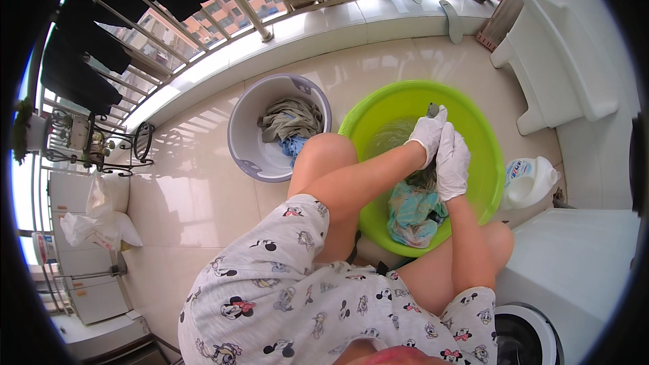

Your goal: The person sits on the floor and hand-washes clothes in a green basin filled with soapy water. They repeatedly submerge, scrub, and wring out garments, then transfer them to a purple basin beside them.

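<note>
Both of my hands wear thin white gloves and are close together over a lime-green plastic basin. My left hand grips a dark grey-green cloth, a bit of which pokes out past the fingers. Against it, my right hand is closed on the same cloth, mostly hidden by the gloves. Below the hands, a wet turquoise and tan patterned garment lies in the near part of the basin. Some water shows at the basin's left side.
Left of the basin stands a grey-white tub with a grey-brown garment and a blue cloth. A white detergent jug lies at the right. Beyond are a white plastic stool, a tiled ledge and railings.
</note>
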`<state>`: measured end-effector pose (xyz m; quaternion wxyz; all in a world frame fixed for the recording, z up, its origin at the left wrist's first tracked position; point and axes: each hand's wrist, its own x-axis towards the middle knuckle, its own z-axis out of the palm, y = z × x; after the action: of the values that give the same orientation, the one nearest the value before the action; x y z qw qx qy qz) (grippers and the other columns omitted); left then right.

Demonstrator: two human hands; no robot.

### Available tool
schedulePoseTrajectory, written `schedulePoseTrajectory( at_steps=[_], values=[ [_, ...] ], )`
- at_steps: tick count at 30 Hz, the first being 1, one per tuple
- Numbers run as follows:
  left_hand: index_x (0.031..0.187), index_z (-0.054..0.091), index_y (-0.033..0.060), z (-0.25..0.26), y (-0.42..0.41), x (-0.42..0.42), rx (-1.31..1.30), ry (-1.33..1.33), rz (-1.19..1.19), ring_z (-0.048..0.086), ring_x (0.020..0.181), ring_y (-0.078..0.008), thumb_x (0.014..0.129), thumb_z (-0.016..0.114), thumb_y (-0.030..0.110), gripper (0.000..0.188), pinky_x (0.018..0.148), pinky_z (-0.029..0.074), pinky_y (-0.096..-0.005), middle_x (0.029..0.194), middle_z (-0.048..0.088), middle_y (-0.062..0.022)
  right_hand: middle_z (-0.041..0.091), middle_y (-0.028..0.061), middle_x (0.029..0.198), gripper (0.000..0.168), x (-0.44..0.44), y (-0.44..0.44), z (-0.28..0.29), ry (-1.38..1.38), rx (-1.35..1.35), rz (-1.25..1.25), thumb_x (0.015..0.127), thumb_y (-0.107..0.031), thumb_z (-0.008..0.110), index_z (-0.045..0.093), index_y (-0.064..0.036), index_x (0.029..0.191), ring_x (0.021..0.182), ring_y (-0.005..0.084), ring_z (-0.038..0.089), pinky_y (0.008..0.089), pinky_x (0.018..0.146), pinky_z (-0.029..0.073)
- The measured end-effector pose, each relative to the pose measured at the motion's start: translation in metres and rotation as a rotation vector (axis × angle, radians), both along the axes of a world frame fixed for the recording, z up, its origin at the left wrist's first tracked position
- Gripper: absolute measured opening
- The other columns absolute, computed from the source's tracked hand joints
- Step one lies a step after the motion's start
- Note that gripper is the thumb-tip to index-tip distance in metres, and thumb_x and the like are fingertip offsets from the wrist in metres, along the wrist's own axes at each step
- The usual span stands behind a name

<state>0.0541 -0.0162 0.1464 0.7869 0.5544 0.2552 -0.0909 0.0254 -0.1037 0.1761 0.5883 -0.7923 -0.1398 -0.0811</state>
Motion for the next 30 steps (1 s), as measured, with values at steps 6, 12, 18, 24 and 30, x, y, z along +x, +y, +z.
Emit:
schedulePoseTrajectory(
  at_steps=[6,12,18,24,30],
  values=[
    [0.105,0.064,0.0032,0.008,-0.026,-0.012,0.221,-0.001,-0.173,0.054,0.085,-0.0163,0.098,0.052,0.041,0.04,0.075,0.045,-0.0334,0.095,0.065,-0.0054,0.065,0.0087,0.086,0.048,0.046,-0.022,-0.013,0.372,0.114,-0.105,0.103,-0.042,0.043,0.063,0.001,0.097,0.076,0.0172,0.057,0.0329,0.073,0.048],
    [0.103,0.063,0.0101,0.009,0.002,-0.006,-0.381,-0.001,0.126,0.057,0.078,-0.0202,0.097,0.052,0.044,0.036,0.071,0.046,-0.0335,0.087,0.063,-0.0043,0.067,0.0189,0.085,0.043,-0.003,0.003,0.0,0.034,-0.097,0.024,0.101,-0.038,0.047,0.065,0.002,0.098,0.079,0.0275,0.062,0.0372,0.076,0.049],
    [0.111,0.064,0.0041,0.046,-0.022,-0.018,0.109,-0.035,-0.242,0.056,0.089,-0.0165,0.093,0.057,0.047,0.047,0.078,0.045,-0.0298,0.101,0.065,-0.0066,0.062,0.0036,0.085,0.044,0.062,-0.038,-0.038,0.464,0.457,-0.059,0.103,-0.042,0.045,0.061,-0.001,0.1,0.08,0.0122,0.058,0.031,0.075,0.049],
    [0.098,0.064,0.0068,0.041,0.001,0.001,-0.088,-0.053,0.162,0.057,0.076,-0.0149,0.093,0.06,0.044,0.038,0.069,0.047,-0.0303,0.081,0.062,-0.0046,0.062,0.0137,0.089,0.03,0.026,-0.01,-0.011,0.2,0.03,0.028,0.103,-0.028,0.047,0.053,0.001,0.103,0.082,0.0211,0.058,0.037,0.075,0.047],
    [0.102,0.064,0.0077,-0.029,-0.005,-0.006,-0.01,-0.171,0.012,0.056,0.081,-0.0148,0.094,0.056,0.045,0.039,0.073,0.046,-0.0298,0.089,0.062,-0.0033,0.065,0.0218,0.091,0.032,0.022,-0.01,-0.02,0.062,-0.071,-0.038,0.102,-0.029,0.048,0.056,0.001,0.097,0.08,0.0351,0.062,0.0414,0.073,0.048]
  ],
)
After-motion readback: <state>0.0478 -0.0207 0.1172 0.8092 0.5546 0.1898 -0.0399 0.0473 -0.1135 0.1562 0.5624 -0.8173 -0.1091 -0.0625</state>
